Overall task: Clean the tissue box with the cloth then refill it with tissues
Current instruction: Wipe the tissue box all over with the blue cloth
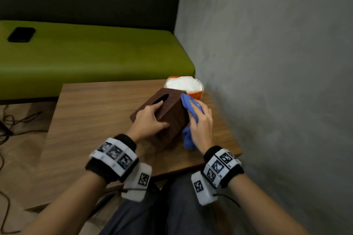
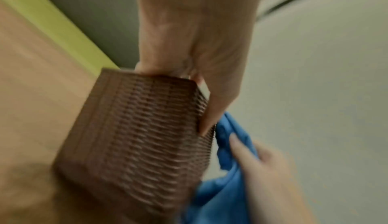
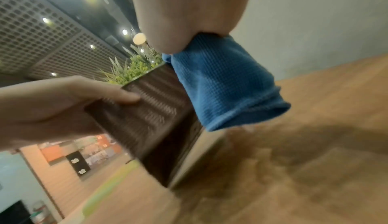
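A dark brown woven tissue box [image 1: 172, 118] stands tilted on the wooden table [image 1: 91, 118], its slot facing up and left. My left hand [image 1: 150, 118] grips its near top edge, thumb on the side wall. My right hand [image 1: 200, 126] holds a bunched blue cloth [image 1: 188, 108] against the box's right side. In the left wrist view the box [image 2: 136, 136] fills the middle with the cloth [image 2: 226, 186] at its right. The right wrist view shows the cloth [image 3: 222, 91] hanging from my fingers beside the box [image 3: 157, 119]. Behind the box lies an orange pack of white tissues [image 1: 184, 84].
A grey wall [image 1: 277, 82] runs close along the table's right edge. A green bench [image 1: 86, 55] stands behind the table with a black phone [image 1: 21, 34] on it. Cables [image 1: 17, 122] lie on the floor at the left.
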Demonstrator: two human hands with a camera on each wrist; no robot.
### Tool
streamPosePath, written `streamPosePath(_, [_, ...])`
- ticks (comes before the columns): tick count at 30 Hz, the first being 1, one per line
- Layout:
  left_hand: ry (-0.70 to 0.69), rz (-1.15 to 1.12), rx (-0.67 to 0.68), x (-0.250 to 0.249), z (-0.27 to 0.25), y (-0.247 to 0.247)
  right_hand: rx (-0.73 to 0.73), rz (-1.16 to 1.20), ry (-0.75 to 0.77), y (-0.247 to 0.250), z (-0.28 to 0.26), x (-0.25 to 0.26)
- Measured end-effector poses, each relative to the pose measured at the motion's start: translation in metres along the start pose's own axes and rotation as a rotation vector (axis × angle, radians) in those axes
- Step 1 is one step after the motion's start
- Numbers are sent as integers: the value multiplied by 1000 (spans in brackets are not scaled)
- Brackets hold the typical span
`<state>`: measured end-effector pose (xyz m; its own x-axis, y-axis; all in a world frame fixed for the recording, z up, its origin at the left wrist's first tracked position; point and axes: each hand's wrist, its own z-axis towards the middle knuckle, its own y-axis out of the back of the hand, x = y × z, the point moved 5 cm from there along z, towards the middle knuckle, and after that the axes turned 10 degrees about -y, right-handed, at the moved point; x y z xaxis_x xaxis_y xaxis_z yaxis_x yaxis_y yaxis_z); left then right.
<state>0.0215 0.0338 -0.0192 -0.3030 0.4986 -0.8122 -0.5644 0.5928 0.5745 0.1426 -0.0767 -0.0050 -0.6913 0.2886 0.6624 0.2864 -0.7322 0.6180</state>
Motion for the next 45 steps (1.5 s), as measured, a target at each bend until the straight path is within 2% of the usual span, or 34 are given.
streamPosePath(2, [-31, -365, -23, -6, 6, 10, -13, -30, 153, -1, -7, 26])
streamPosePath(4, [-66, -409, 13, -8, 10, 19, 112, -146, 356, -8, -27, 44])
streamPosePath(5, [-63, -404, 55, -7, 11, 20, 166, -216, 405, -10, -32, 42])
streamPosePath(7, [-10, -407, 149, -4, 8, 18, 180, -291, 371, -6, -18, 28])
streamPosePath(10, [59, -404, 242, 3, 8, 12, 82, -289, 181, 1, 13, 17])
streamPosePath(11, [67, -397, 252, 6, 9, 12, 89, -320, 191, -3, 11, 22])
streamPosePath(14, [68, -306, 305, 10, 16, 16, 200, -437, 356, -22, -23, 32])
streamPosePath(16, [71, -254, 364, 8, 21, 16, 220, -420, 302, -17, -19, 23])
streamPosePath(19, [84, -200, 435, 5, 26, 16, 158, -299, 152, -12, 3, 18])
streamPosePath(21, [67, -126, 469, 1, 29, 21, 210, -229, 175, -21, -7, 32])
streamPosePath(23, [-13, 53, 486, -10, 32, 28, 270, -227, 219, -28, -21, 38])
streamPosePath(24, [-63, 179, 482, -16, 33, 28, 265, -227, 209, -26, -19, 36])
streamPosePath(26, [-96, 439, 425, -27, 26, 16, 202, -221, 97, -23, -1, 25])
streamPosePath(28, [-14, 570, 379, -29, 13, -3, 176, -203, -22, -24, 9, 22])
streamPosePath(31, [47, 509, 292, -17, 2, -18, 203, -229, 20, -24, -5, 31])
streamPosePath(34, [-27, 420, 167, -6, 5, -12, 274, -296, 81, -11, -11, 19])
streamPosePath(37, [-95, 362, 83, -6, 2, -13, 166, -262, -97, -2, 18, -8])
streamPosePath(39, [-90, 336, 68, -8, 2, -13, 220, -250, -134, -13, 21, -1])
streamPosePath(41, [-66, 313, 75, -10, 3, -10, 394, -253, 11, -29, 3, 20])
streamPosePath(43, [-62, 322, 94, -12, 3, -8, 460, -221, 122, -27, -13, 30])
streamPosePath(45, [-73, 336, 102, -13, 4, -10, 430, -273, 66, -17, 2, 18])
